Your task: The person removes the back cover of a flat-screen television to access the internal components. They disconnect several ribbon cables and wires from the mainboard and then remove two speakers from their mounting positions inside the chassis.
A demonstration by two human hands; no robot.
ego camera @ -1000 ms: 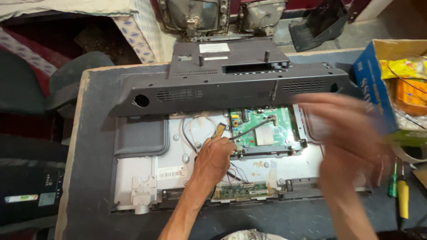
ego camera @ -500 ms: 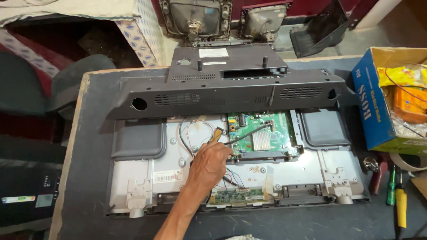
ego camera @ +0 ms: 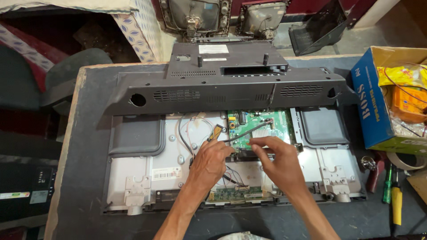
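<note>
Right hand [ego camera: 278, 162] back on green circuit board [ego camera: 260, 129] — beside left hand [ego camera: 211, 162].

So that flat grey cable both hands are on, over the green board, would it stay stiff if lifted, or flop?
The flat grey cable would probably flop: it already curves between the left hand and the green circuit board. It looks thin, so likely very light. Being so thin, it may crease if bent sharply.

Open metal backplate [ego camera: 147, 166] left of the green circuit board [ego camera: 260, 129], flat and unblocked; same on the right by the grey recessed panel [ego camera: 322, 126]. Far side walled off by the lifted black back cover [ego camera: 222, 91]. Loose wires [ego camera: 191, 133] across the middle; blue cardboard box [ego camera: 369, 111] and screwdrivers [ego camera: 393, 195] crowding the right edge.
</note>
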